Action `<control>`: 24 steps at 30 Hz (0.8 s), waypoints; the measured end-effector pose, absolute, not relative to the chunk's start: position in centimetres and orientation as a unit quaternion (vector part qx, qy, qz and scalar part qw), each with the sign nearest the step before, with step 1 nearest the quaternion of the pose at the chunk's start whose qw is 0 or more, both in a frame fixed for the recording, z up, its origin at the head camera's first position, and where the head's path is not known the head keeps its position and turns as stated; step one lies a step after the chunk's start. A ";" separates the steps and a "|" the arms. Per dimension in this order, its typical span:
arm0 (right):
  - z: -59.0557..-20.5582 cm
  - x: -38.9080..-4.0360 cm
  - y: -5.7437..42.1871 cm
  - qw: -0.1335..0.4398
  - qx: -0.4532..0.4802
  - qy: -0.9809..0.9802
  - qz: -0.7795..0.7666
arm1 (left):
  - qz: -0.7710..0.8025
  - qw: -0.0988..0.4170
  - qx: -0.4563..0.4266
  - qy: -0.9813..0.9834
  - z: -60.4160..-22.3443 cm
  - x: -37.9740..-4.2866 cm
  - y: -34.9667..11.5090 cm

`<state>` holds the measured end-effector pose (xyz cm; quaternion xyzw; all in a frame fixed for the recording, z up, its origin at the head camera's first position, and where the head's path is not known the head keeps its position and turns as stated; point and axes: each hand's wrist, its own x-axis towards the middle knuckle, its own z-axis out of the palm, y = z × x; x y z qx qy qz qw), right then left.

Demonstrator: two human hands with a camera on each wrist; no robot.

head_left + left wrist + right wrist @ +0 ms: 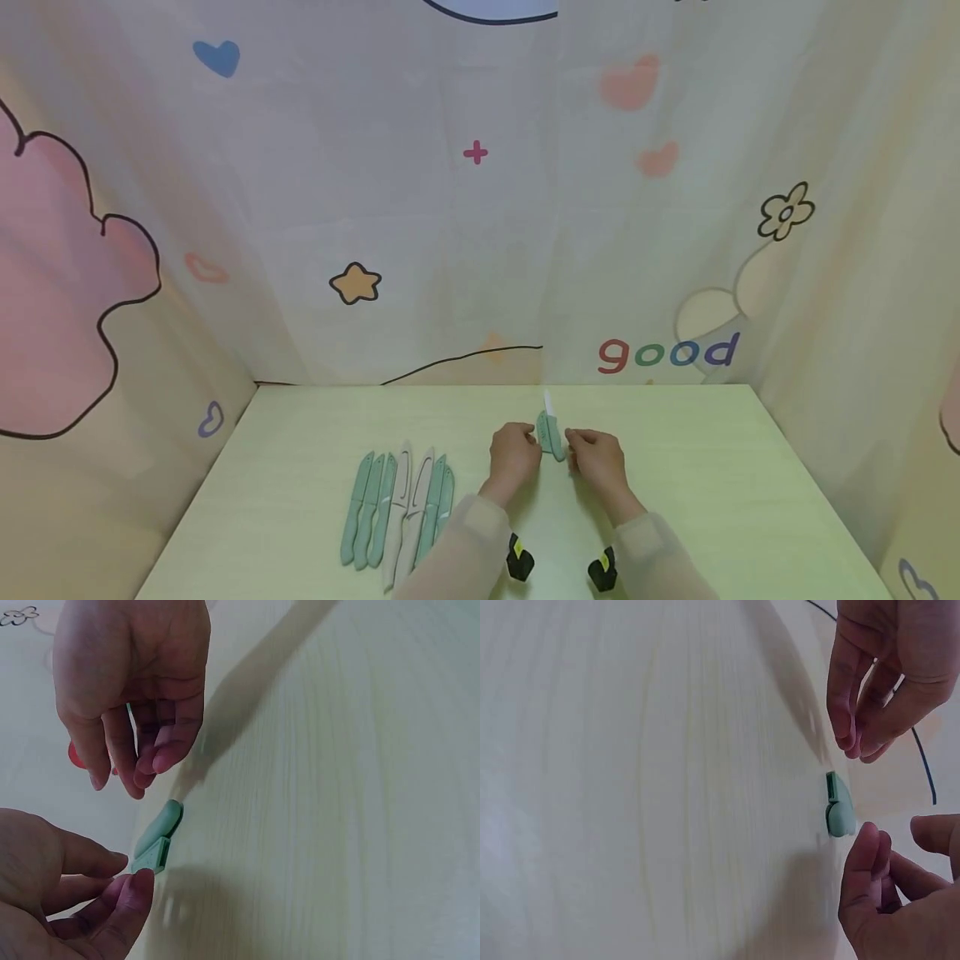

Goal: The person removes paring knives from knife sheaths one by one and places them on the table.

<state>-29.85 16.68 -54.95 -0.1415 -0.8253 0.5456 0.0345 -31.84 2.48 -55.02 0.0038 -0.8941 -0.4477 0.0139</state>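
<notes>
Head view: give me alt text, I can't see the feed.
The left hand and right hand flank a small green-handled knife lying beside a green sheath on a pale table. To their left lies a row of green and pale knives; behind hangs a cloth backdrop.

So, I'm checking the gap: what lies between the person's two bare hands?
The head view shows a white-bladed, green-handled knife beside a flat green sheath.
</notes>
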 end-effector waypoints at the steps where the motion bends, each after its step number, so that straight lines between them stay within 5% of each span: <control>1: -54.9 -29.7 16.6 0.032 -0.145 -0.817 0.557 | -0.453 0.015 0.002 -0.892 -55.0 -31.6 2.4; 24: -54.2 -24.7 12.7 0.008 -0.137 -0.718 0.683 | -0.530 0.018 -0.029 -0.847 -53.1 -25.6 -0.5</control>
